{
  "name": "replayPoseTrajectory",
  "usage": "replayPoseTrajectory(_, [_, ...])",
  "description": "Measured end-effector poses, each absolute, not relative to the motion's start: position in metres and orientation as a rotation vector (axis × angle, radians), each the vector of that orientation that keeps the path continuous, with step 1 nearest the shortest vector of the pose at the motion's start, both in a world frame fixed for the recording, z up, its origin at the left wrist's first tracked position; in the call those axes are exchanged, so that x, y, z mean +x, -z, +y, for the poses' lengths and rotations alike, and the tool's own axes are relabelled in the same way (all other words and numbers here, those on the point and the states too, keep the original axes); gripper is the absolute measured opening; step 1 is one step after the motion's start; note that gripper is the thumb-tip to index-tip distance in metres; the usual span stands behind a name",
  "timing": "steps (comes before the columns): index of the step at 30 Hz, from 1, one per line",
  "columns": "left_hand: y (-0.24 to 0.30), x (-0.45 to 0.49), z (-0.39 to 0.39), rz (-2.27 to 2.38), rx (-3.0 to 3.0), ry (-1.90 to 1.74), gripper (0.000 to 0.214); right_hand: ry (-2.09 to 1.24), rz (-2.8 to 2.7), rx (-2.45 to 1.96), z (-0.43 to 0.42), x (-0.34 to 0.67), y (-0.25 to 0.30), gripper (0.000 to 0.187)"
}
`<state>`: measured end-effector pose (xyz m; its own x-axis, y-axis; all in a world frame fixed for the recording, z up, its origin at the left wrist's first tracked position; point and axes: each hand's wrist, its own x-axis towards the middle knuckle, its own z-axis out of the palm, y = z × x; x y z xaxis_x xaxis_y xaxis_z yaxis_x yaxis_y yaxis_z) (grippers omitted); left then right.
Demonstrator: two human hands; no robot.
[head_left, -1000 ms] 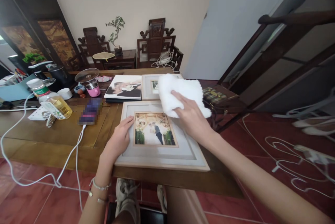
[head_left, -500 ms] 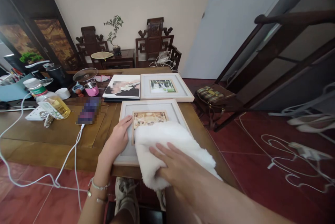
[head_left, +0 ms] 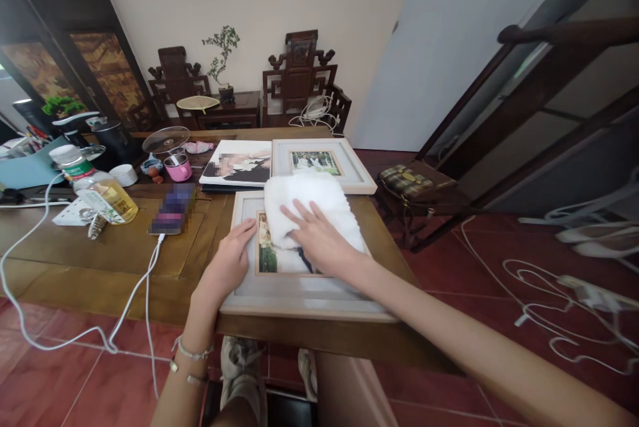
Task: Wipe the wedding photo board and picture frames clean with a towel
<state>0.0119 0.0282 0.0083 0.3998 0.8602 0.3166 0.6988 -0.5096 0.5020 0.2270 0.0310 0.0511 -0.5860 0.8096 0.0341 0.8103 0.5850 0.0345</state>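
Observation:
A light wooden picture frame (head_left: 299,307) with a pale mat and a photo lies flat at the table's front edge. My left hand (head_left: 230,257) holds its left border, fingers laid over the wood onto the mat. On its upper part is a white fluffy towel (head_left: 319,191), which covers much of the photo. My right hand (head_left: 317,234) grips this towel and presses it down, fingers spread over the top; the thumb is hard to see. Just behind lies a second picture frame (head_left: 357,171), touched or overlapped by the towel's far edge.
Left of the frames are a photo album (head_left: 239,161), a phone (head_left: 172,211) on a white cable, a pink cup (head_left: 178,169), a plastic bottle (head_left: 107,191) and a power strip (head_left: 72,213). A plaid bag (head_left: 407,179) rests on a chair at right. Cables cross the floor.
My right hand has pushed the towel forward, away from me, from the frame's lower right to its upper part. The photo's lower part now shows. My left hand stays on the border.

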Motion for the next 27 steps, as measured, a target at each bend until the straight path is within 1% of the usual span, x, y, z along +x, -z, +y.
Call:
replayPoseTrajectory(3, [-0.011,0.013,0.027,1.356,2.368,-0.79,0.06,-0.12,-2.93,-1.372,-0.006,0.215,-0.064,0.042])
replayPoseTrajectory(6, [-0.012,0.014,0.026,1.385,2.366,-0.76,0.06,-0.332,-3.086,-1.293,-0.047,0.211,-0.082,0.048])
replayPoseTrajectory(9, [-0.012,0.013,0.026,1.406,2.365,-0.75,0.058,-0.547,-3.103,-1.205,-0.073,0.212,-0.095,0.05])
replayPoseTrajectory(12, [-0.012,0.013,0.027,1.394,2.362,-0.758,0.057,-0.623,-3.043,-1.232,-0.078,0.213,-0.095,0.049])
replayPoseTrajectory(15, [-0.012,0.013,0.027,1.408,2.354,-0.751,0.058,-0.49,-2.967,-1.314,-0.062,0.213,-0.079,0.051])
replayPoseTrajectory(18, [-0.01,0.013,0.027,1.409,2.376,-0.738,0.059,-0.18,-2.828,-1.404,-0.033,0.221,-0.058,0.042])
replayPoseTrajectory(22, [-0.006,0.012,0.027,1.408,2.388,-0.766,0.061,0.146,-2.676,-1.521,0.015,0.234,-0.043,0.043])
replayPoseTrajectory(25, [-0.002,0.012,0.028,1.401,2.365,-0.805,0.06,0.265,-2.637,-1.511,0.042,0.235,-0.042,0.041])
replayPoseTrajectory(27, [-0.001,0.012,0.028,1.391,2.34,-0.833,0.06,0.272,-2.664,-1.474,0.049,0.231,-0.043,0.038])
